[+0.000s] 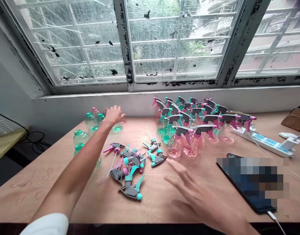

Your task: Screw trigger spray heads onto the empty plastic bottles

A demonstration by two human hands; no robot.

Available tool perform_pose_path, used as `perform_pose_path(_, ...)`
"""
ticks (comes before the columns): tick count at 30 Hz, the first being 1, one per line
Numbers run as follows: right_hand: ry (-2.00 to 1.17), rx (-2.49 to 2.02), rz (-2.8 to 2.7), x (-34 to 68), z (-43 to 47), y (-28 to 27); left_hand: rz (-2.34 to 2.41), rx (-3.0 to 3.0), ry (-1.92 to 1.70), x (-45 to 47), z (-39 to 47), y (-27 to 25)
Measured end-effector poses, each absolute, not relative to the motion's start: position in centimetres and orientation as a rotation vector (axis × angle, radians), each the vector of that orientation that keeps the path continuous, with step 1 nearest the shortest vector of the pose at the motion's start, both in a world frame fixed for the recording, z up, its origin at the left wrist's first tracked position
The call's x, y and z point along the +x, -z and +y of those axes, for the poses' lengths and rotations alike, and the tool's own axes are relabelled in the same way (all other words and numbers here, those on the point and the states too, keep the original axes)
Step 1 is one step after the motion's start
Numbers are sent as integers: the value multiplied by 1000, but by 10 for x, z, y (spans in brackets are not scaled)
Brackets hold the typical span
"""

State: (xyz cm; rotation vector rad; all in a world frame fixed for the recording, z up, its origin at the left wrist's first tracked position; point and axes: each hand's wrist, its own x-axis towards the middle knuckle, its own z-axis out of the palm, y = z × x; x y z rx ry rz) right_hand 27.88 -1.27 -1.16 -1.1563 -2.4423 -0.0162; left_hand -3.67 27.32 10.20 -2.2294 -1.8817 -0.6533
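Note:
My left hand (113, 115) reaches to the back left of the table, fingers curled over the top of a clear green bottle (117, 128); its neck is hidden beneath them. More open-topped green bottles (81, 137) and some pink ones stand beside that arm, partly covered by it. My right hand (185, 186) hovers over the front of the table, blurred, fingers apart and holding nothing. Between the hands lies a loose pile of spray heads (134, 160), grey with teal or pink parts and thin white tubes. One teal spray head (157, 158) is nearest my right fingers.
Several pink and green bottles fitted with spray heads (180, 143) stand close together at the back right. A white power strip (267, 142) with a plugged-in charger lies beyond them. A tablet-like device (247, 186) with a cable rests at the right. Windows line the back wall.

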Motion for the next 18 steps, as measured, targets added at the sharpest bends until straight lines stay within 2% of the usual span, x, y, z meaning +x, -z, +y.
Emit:
perform_pose_path(3,-426,-1149,-2559,260,-10,29,-1945,-2142,487,-39,322,-105)
perform_pose_path(6,-651,-1219,-2486,254,-1,37,-1982,-2102,377,-42,348,-106)
perform_pose_path(11,-639,-1280,-2435,251,11,40,-1973,-2114,334,-35,362,-106)
perform_pose_path(18,-695,-1254,-2411,249,4,35,-1837,-2115,582,-17,339,-133)
